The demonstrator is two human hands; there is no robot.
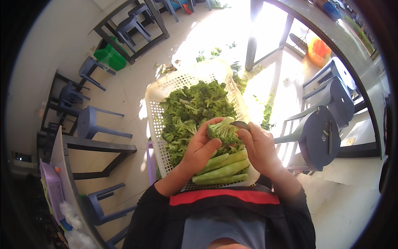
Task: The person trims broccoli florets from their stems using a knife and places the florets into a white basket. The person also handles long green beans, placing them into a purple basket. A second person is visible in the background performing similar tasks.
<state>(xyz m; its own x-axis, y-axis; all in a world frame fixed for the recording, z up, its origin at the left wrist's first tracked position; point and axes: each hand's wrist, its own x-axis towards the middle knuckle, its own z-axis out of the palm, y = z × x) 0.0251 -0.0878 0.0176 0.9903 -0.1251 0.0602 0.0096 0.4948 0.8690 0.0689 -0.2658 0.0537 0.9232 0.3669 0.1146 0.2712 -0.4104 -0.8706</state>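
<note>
Between the fingers and thumb of my left hand [199, 147] is a broccoli floret [223, 132], its pale cut stem pointing up and away from me. My right hand [259, 146] grips a small knife [240, 124], whose dark blade meets the floret near its stem. The knife's handle is hidden in my fist. Below both hands, a white perforated plastic basket [158, 137] holds a heap of cut broccoli florets [199, 102]. Several peeled pale-green stems [222, 169] lie side by side at its near end.
Blue plastic stools [90, 123] stand along the left by dark-framed tables [99, 144]. A stool [320, 140] at right bears a thin tool [330, 138]. Leaf scraps [268, 112] litter the sunlit floor beyond the basket. A green bin [110, 56] is far left; a purple basket [52, 186] is lower left.
</note>
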